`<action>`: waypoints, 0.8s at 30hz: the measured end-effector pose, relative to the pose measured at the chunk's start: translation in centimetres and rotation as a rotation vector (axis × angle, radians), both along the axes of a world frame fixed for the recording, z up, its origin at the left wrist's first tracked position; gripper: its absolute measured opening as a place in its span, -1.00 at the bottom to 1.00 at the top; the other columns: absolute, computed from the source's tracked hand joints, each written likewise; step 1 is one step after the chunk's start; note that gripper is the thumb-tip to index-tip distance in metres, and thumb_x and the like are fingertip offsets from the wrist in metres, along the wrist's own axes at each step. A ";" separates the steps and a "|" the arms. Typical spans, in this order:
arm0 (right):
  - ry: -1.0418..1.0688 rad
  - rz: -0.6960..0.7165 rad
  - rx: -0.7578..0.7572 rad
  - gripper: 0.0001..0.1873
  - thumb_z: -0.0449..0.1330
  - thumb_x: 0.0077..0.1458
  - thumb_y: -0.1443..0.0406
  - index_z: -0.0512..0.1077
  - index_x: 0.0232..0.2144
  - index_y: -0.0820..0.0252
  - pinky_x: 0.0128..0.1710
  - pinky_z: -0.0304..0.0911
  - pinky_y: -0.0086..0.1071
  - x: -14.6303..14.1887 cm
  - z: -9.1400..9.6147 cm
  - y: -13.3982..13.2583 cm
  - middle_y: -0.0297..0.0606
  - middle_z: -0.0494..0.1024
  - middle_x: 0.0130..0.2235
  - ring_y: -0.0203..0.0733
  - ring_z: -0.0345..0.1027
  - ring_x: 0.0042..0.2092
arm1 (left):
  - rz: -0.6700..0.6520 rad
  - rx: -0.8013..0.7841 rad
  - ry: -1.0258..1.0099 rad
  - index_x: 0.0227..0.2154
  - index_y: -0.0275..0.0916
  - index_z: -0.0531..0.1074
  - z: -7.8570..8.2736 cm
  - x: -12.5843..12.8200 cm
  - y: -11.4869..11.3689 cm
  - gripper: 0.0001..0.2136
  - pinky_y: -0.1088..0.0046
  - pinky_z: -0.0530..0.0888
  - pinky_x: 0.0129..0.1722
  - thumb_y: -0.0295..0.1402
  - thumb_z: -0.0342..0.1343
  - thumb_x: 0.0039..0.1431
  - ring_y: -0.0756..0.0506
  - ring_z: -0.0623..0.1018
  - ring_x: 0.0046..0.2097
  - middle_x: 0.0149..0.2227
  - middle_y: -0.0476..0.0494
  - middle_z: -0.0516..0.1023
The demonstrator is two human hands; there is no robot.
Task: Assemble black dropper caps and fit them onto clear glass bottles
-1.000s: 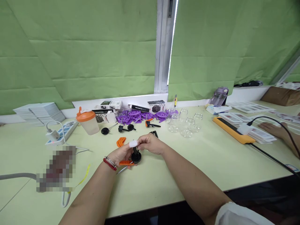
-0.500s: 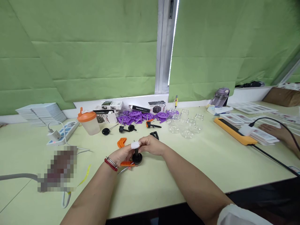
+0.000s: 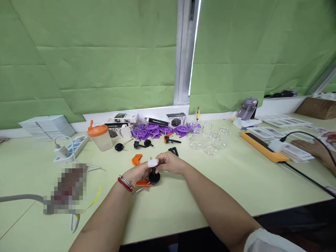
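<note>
Near the middle of the table, my left hand [image 3: 141, 170] is closed around a black round plastic part [image 3: 154, 178] with an upright stem. An orange plastic handle [image 3: 143, 183] and a thin metal rod [image 3: 138, 190] stick out below that hand. White tape wraps its thumb. My right hand [image 3: 168, 162] pinches the top of the black stem from the right, its fingertips partly hidden. Just beyond lie orange curved pieces [image 3: 137, 159] and black clip-like pieces [image 3: 173, 151]. Farther back are black round parts with rods [image 3: 119, 147] and a black-and-orange part [image 3: 172, 139].
Purple plastic wheel-like parts [image 3: 149, 131] and boxes [image 3: 122, 131] line the wall. Clear glass-like cups [image 3: 210, 141] stand right of them. An orange-lidded cup [image 3: 99, 137] and a power strip [image 3: 73, 148] are left. A co-worker's hand [image 3: 304, 146] rests by stacked cards at right.
Both my hands hold almost the same place and grip on the black part. At the far right, more of the co-worker's other hand has come into view with something white.
</note>
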State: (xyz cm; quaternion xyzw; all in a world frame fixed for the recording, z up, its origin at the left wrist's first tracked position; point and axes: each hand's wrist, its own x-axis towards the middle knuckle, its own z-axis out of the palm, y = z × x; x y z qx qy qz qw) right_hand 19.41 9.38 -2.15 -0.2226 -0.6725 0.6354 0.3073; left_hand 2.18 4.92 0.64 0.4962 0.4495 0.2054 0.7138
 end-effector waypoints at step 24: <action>0.015 0.007 -0.074 -0.63 0.49 -0.45 0.29 0.46 -0.52 0.30 -0.37 0.24 -0.43 0.1 0.2 -0.1 -0.43 0.46 -0.54 -0.36 0.31 -0.46 | -0.016 -0.012 0.002 -0.19 -0.27 0.33 -0.5 -0.1 0.2 -0.44 0.52 0.27 -0.72 0.09 0.16 -0.12 -0.09 0.46 -0.53 -0.50 -0.12 0.45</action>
